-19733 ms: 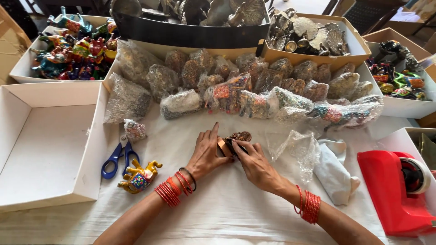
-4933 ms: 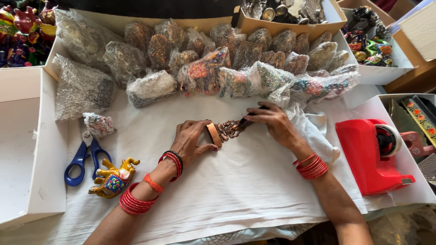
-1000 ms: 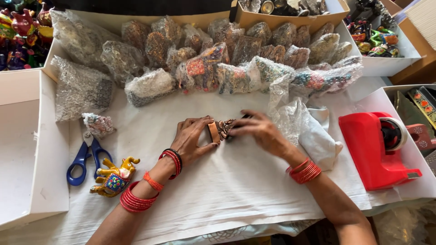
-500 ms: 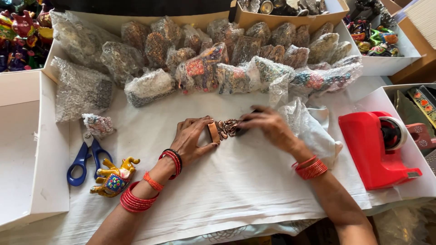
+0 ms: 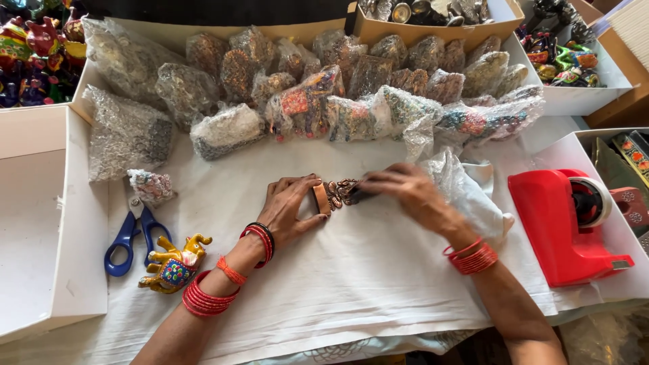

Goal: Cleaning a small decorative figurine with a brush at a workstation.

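Note:
A small brown carved figurine (image 5: 336,193) lies on the white cloth (image 5: 365,270) at the middle of the table. My left hand (image 5: 292,208) grips its left end, fingers curled around it. My right hand (image 5: 400,190) pinches its right end from the other side. Both wrists wear red bangles. Crumpled bubble wrap (image 5: 463,192) lies just beyond my right hand, partly under the wrist.
Several bubble-wrapped figurines (image 5: 311,101) are piled along the back. A red tape dispenser (image 5: 568,223) stands at the right. Blue scissors (image 5: 128,240), a painted yellow elephant (image 5: 174,262) and a small wrapped piece (image 5: 150,186) lie at the left, beside a white box lid (image 5: 40,223). Boxes of colourful toys sit in the far corners.
My right hand has slid slightly right along the figurine, and its wrist has shifted right. The left hand stays on the figurine's left end.

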